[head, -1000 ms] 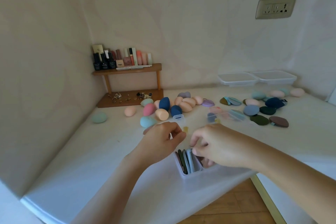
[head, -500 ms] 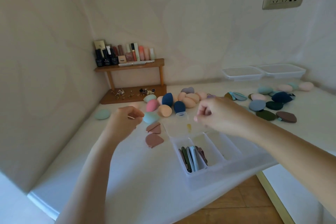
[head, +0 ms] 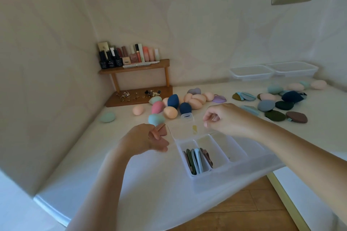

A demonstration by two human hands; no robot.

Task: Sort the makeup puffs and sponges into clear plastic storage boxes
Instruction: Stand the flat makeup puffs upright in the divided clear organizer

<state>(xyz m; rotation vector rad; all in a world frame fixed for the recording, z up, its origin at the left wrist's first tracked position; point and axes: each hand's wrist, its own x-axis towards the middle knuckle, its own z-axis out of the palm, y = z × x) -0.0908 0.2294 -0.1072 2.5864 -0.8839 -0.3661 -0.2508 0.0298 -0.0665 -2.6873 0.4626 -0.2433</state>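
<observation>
My left hand [head: 146, 139], centre-left of the frame, curls over the brown puffs [head: 163, 129] just left of the clear box [head: 231, 178]. My fingers cover them, so I cannot tell whether I pinch one. The box's leftmost compartment holds flat puffs [head: 195, 161] on edge. The next move, I judge, is slotting a brown puff upright there. My right hand [head: 227, 118] hovers curled above the see-through lid; any grip is unclear.

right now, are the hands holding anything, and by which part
The left hand touches the brown puffs at their near edge; whether it grips them cannot be told. The right hand is curled with nothing visible in it.
</observation>
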